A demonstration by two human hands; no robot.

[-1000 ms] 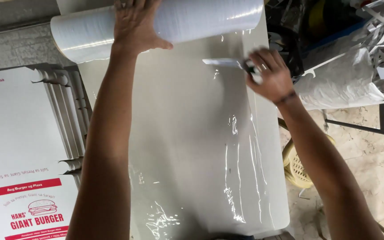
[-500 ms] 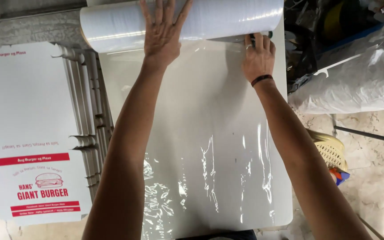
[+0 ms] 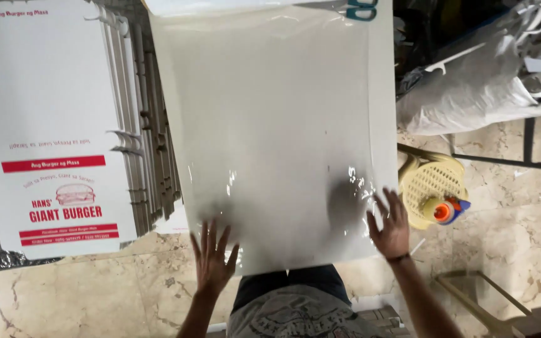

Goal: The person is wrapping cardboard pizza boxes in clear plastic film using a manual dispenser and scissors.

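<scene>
A sheet of clear plastic film [image 3: 270,125] lies flat over a white board [image 3: 380,94]. My left hand [image 3: 213,258] rests with fingers spread on the near left corner of the film. At the near right edge my right hand [image 3: 391,226], also spread, presses the film down; a dark band is on that wrist. The roll of film [image 3: 220,6] shows only as a strip at the top edge. Teal-handled scissors [image 3: 361,9] lie at the far right of the board, apart from both hands.
A stack of flat white printed cardboard boxes [image 3: 51,125] lies to the left. A yellow plastic basket [image 3: 433,184] with an orange-capped bottle [image 3: 446,209] stands on the marble floor [image 3: 82,300] at right. A bag of white scraps [image 3: 483,75] sits at the back right.
Both hands have left the roll at the far end and come back to the near edge of the film. The right hand has put down the scissors.
</scene>
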